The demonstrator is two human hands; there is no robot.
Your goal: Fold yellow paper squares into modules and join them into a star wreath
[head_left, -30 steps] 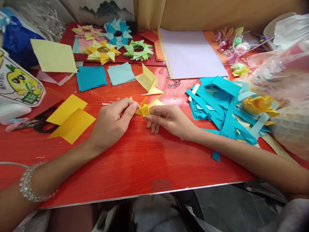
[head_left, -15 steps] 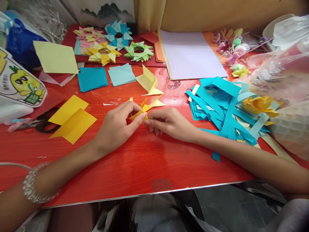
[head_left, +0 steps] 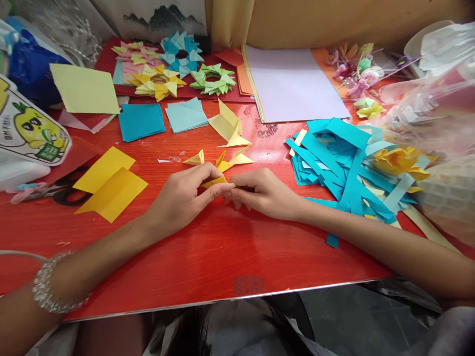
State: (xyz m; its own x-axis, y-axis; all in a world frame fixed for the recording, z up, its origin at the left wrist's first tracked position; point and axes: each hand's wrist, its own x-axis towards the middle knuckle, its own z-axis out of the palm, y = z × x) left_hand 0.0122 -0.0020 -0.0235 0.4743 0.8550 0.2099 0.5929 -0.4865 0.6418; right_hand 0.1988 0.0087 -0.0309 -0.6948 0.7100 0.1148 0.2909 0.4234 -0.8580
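Note:
Between my two hands is a small folded piece of yellow paper (head_left: 214,182), mostly covered by fingers. My left hand (head_left: 185,193) is closed on it, with thumb and fingers pinching its near side. My right hand (head_left: 261,193) meets the left at the fingertips and pinches the paper's right end, which is hidden. Just beyond them lie small folded paper units: a pale one (head_left: 195,158) to the left, a deep yellow one (head_left: 221,162) and another pale one (head_left: 241,157). Farther back is a creased pale yellow sheet (head_left: 225,121).
Yellow folded sheets (head_left: 118,193) and black-handled scissors (head_left: 67,194) lie at left. Blue squares (head_left: 141,121) and light-blue squares (head_left: 186,115) sit behind. Finished paper rings (head_left: 213,79) and a lilac sheet stack (head_left: 293,84) are at the back. Blue paper strips (head_left: 334,168) heap at right.
My hands have shifted slightly toward me and closer together at the fingertips, with the left thumb now reaching the right fingers. More of the pale unit behind my left hand shows.

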